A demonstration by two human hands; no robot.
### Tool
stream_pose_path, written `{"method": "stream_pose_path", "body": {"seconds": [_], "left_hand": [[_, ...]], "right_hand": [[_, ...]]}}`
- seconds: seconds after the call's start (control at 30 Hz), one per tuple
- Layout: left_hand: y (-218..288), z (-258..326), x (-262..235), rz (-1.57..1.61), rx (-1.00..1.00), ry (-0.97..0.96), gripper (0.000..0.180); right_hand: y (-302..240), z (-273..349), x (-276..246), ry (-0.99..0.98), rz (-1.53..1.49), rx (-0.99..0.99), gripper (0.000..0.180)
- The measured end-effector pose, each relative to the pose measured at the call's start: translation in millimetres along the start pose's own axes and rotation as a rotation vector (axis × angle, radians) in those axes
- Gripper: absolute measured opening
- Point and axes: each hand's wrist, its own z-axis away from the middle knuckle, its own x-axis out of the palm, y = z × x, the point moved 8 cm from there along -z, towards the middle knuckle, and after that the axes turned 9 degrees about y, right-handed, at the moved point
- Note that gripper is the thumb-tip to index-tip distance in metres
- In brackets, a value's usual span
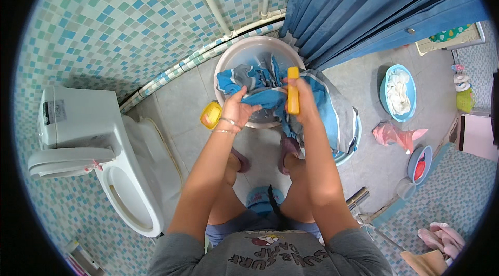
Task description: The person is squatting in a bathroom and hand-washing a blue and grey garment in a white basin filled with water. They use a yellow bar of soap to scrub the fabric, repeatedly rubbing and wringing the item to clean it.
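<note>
Gripping brush (293, 100), right hand (305, 102) | long axis fore-aft, over tub's (222, 58) right side | left hand (237, 111) holding cloth (266, 98), tub's near-left rim

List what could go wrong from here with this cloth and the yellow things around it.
The blue-and-gray cloth spreads from the tub to the basin on the right, so a pull might drag it onto the floor.

The yellow block in the right hand could drop into the tub if the grip slips.

The yellow soap dish beside the tub, close to the left hand, might get knocked.
</note>
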Motion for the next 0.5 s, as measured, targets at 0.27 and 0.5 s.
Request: {"method": "stream_pose_path", "body": {"seconds": [0.27,0.5], "left_hand": [[-1,35,30,0.017,0.133,-0.15,0.05],[-19,56,57,-0.109,0.099,-0.253,0.06]], "right_hand": [[-23,44,73,0.049,0.792,-0.946,0.054],[-5,-18,36,0.08,0.421,-0.349,0.064]]}}
